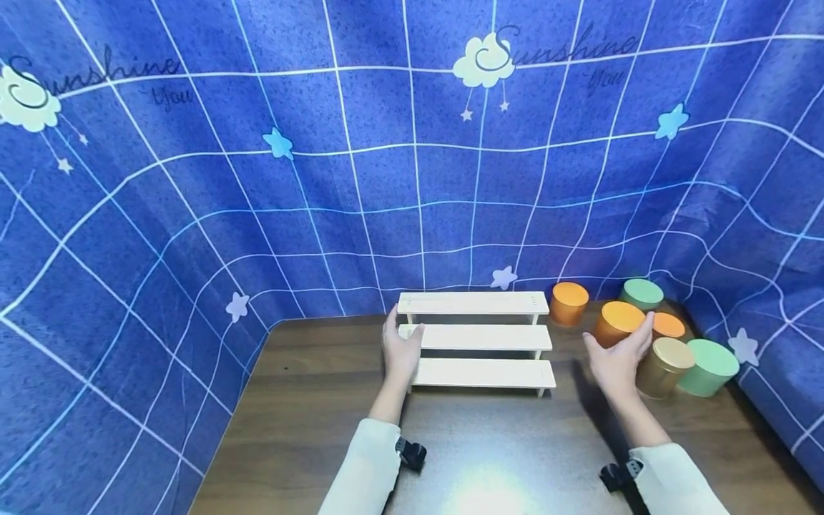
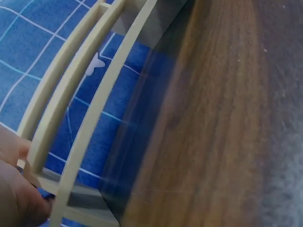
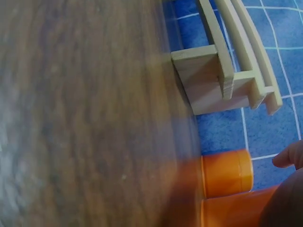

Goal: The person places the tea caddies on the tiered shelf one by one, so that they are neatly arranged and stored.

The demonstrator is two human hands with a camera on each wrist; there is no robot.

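A cream three-step shelf [image 1: 484,337] stands on the table. My left hand [image 1: 402,349] holds its left end, the thumb lying over the middle step. In the left wrist view, the fingers [image 2: 21,198] curl at the end of the steps. At the right, my right hand [image 1: 619,361] is over a group of canisters, thumb and fingers spread wide. Its fingertips are close to an orange canister [image 1: 618,323], and a gold canister [image 1: 666,368] is beside the palm. The right wrist view has the hand [image 3: 286,194] overlapping an orange canister [image 3: 232,208], with a gap between thumb and fingers.
Another orange canister [image 1: 569,304] is just right of the shelf. A green canister [image 1: 642,292], a partly hidden orange canister [image 1: 668,325] and a second green canister [image 1: 708,367] stand around the group. A blue grid-patterned cloth [image 1: 386,179] hangs behind the brown wooden table [image 1: 302,400].
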